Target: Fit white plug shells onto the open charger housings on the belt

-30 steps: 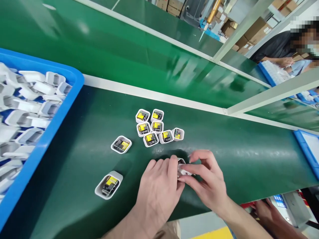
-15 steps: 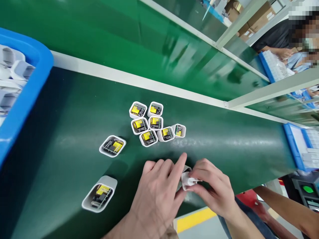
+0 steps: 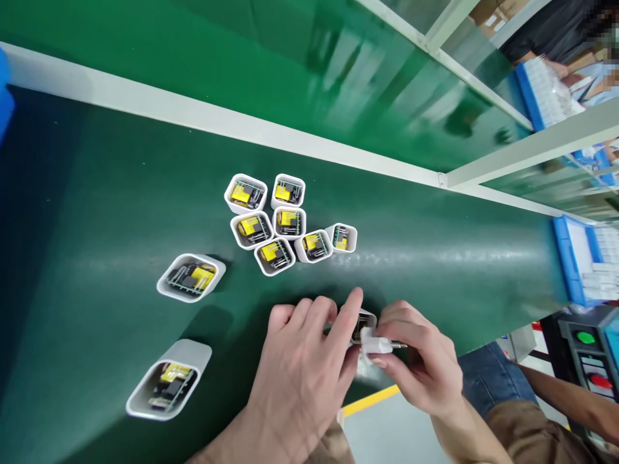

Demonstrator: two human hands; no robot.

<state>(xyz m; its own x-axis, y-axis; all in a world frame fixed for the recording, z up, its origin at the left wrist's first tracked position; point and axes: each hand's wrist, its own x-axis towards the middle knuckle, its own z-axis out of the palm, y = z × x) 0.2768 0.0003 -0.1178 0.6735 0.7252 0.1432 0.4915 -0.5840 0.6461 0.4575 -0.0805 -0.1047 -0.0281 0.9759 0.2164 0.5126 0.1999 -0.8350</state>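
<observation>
Two hands are holding a white housing (image 3: 366, 320) and a pronged plug (image 3: 378, 345) near the bench's (image 3: 416, 283) near edge.

The left hand (image 3: 304, 367) is curling its fingers and thumb around the housing; the right hand (image 3: 425, 361) is pinching the plug narrowly at the housing's mouth, any contact being too hidden to tell. Seven open cups (image 3: 289, 233) are clustering toward the far edge, yellow and black parts showing inside, any print being too small to read. Two more cups (image 3: 188, 354) are standing apart, left of the hands. A white rail (image 3: 271, 136) is bounding the far edge, and a blue tray (image 3: 570, 261) is sitting at the right end.
</observation>
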